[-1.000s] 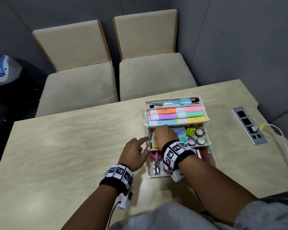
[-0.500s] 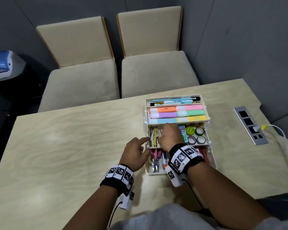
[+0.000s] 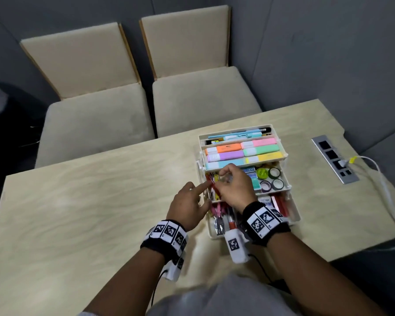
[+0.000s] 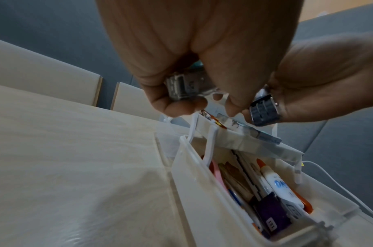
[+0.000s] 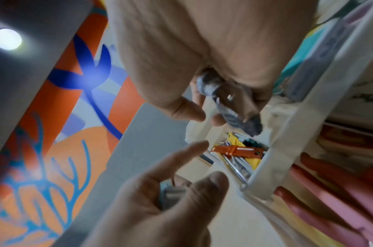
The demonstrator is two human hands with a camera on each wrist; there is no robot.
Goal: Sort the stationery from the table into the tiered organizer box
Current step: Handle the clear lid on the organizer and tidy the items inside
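The tiered organizer box (image 3: 293, 218) stands at the table's (image 3: 78, 201) right half, its trays stepped back toward 12 o'clock. The top tray (image 3: 242, 151) is packed with highlighters and overhangs the far edge of the middle tray (image 3: 285, 188). Both hands crowd the middle tray's 9 o'clock compartment: the right hand (image 3: 235, 190) blocks it from above and the left hand (image 3: 187, 208) blocks it at the box's 9 o'clock wall. Tape rolls (image 3: 270, 179) fill the tray's 3 o'clock end. The bottom tray is partly covered by the right wrist. From the box toward 9 o'clock the tabletop lies bare. At 3 o'clock a power strip (image 3: 334, 158) and its white cable (image 3: 388, 197) lie near the table edge.
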